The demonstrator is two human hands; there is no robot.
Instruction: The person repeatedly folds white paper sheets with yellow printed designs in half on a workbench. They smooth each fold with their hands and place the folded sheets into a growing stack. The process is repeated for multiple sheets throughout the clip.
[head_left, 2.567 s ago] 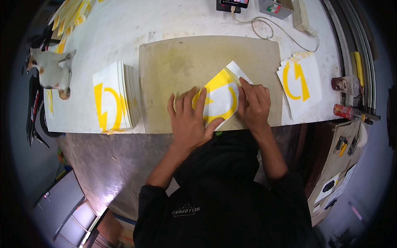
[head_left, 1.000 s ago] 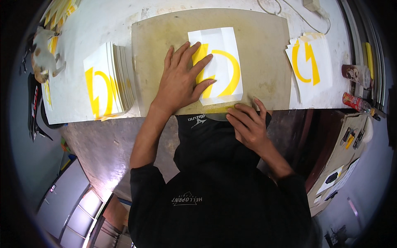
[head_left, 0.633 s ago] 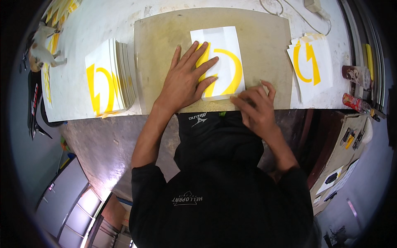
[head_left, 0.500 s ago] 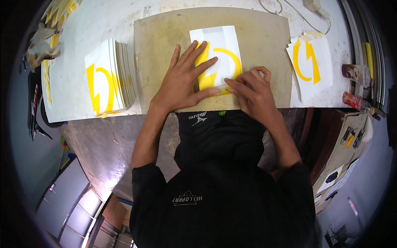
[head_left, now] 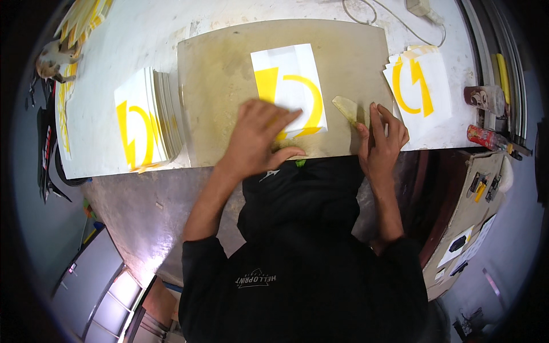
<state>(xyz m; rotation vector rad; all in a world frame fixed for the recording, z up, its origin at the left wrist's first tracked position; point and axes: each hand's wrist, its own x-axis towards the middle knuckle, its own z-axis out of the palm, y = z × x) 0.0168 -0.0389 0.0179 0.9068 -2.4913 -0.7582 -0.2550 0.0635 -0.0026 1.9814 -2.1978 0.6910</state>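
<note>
A white folded paper piece [head_left: 291, 91] with a yellow printed bolt and curve lies on the tan board [head_left: 220, 74] before me. My left hand [head_left: 258, 136] is over its lower left corner, fingers blurred and thumb stretched toward the board's near edge. It holds nothing that I can see. To the right of the paper, my right hand [head_left: 384, 134] has a flat, translucent yellowish scraper [head_left: 344, 108] at its thumb, which seems pinched by its lower end. The index finger points up, away from it.
A thick stack of similar printed papers [head_left: 134, 123] stands left of the board, a fanned pile [head_left: 420, 86] to the right. Beyond that pile are a cup [head_left: 483, 100] and a red bottle [head_left: 486, 137]. A cable [head_left: 394, 17] crosses the back; a cat [head_left: 54, 60] is far left.
My right hand has moved right, off the paper's lower edge, with the scraper. My left hand has slid down toward the paper's lower left corner. The paper's lower edge now shows.
</note>
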